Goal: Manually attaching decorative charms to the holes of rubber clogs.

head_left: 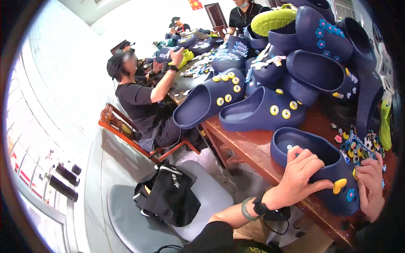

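Observation:
On the table's near edge a navy clog (291, 141) lies with its toe toward me. My left hand (301, 175) grips it, fingers reaching over the rim of the opening. Its thumb lies against the upper beside a yellow shoe charm (339, 186). A blue flower charm (350, 195) sits nearer the toe. My right hand (371, 185) is curled around the clog's far right side, its fingertips at another yellow charm (355, 174). Part of that charm is hidden by the fingers. Loose colourful charms (360, 145) are heaped just beyond my right hand.
Navy clogs (270, 109) with round charms are piled high along the red-brown table (253, 145). A lime-green clog (274, 22) tops the stack. A seated co-worker (139, 92) holds up a clog at left. Below stands a grey chair (126, 211) with a black bag (171, 194).

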Available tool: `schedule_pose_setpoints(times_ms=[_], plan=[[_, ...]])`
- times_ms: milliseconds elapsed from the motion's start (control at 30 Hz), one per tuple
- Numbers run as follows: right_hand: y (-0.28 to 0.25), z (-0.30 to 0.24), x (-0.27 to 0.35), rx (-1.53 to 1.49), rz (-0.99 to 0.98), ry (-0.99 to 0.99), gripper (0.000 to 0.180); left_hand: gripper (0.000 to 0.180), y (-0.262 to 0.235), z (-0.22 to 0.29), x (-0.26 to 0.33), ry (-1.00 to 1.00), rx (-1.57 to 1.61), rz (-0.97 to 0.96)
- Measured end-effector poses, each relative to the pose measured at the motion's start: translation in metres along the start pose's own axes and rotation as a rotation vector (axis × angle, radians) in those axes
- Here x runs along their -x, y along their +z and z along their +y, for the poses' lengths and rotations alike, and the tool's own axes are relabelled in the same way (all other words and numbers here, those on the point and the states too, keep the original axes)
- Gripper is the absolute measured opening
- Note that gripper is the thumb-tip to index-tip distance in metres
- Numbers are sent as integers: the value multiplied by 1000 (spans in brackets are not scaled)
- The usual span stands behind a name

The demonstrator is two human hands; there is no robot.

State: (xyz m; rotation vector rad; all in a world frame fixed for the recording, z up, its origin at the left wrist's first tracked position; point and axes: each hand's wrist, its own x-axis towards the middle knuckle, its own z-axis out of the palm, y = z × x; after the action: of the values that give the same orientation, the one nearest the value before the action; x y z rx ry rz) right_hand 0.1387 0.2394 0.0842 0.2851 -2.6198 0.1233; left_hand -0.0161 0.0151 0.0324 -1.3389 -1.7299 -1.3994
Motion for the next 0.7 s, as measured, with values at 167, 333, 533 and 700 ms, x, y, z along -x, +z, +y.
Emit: schedule_pose_setpoints(times_ms=[167, 333, 533, 700], plan=[[3, 0, -2, -120, 65, 7, 20, 43, 0, 2, 3, -24, -53, -64], [10, 13, -6, -407, 87, 56, 20, 41, -9, 4, 4, -26, -132, -46], [13, 25, 0, -563, 237, 209, 22, 51, -4, -7, 10, -107, -47, 5], [-5, 31, 7, -463, 213, 148, 18, 51, 5, -1, 14, -208, 37, 88]])
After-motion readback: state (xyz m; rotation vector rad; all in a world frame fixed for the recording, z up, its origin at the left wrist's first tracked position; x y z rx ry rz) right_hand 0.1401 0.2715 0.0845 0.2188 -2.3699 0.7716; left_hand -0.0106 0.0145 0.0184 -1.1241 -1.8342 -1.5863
